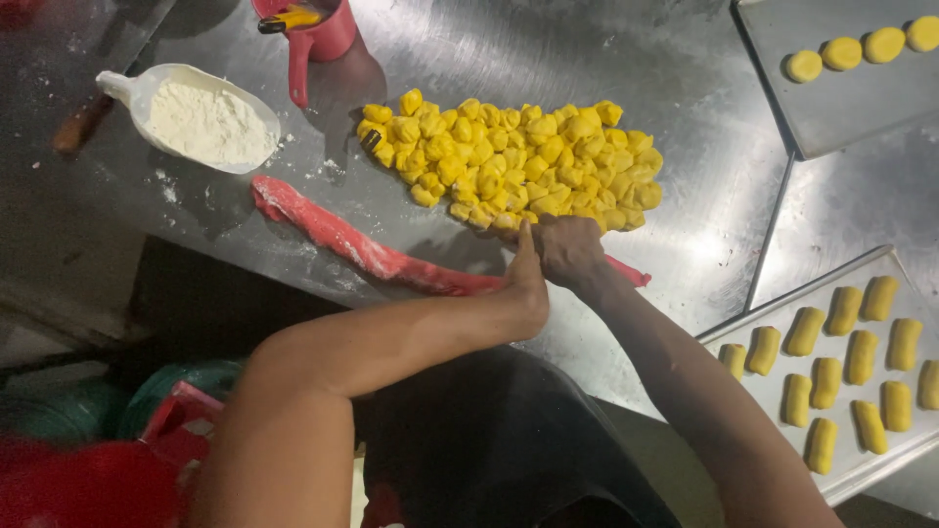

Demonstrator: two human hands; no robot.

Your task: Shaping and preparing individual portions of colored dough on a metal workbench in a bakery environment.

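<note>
Both forearms converge at the table edge. Left hand (526, 284) and right hand (567, 249) close together over the red dough rope (362, 249), beside the yellow dough pieces (514, 161). Step: rolling or pinching; next requires even pressure.

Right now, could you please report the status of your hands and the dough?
Both hands together on red dough rope. Yellow dough pieces heaped just beyond. Nothing in between.

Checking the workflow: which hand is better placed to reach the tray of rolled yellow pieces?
Right, probably. The right hand sits nearer the tray; the left hand would have to cross over it.
</note>
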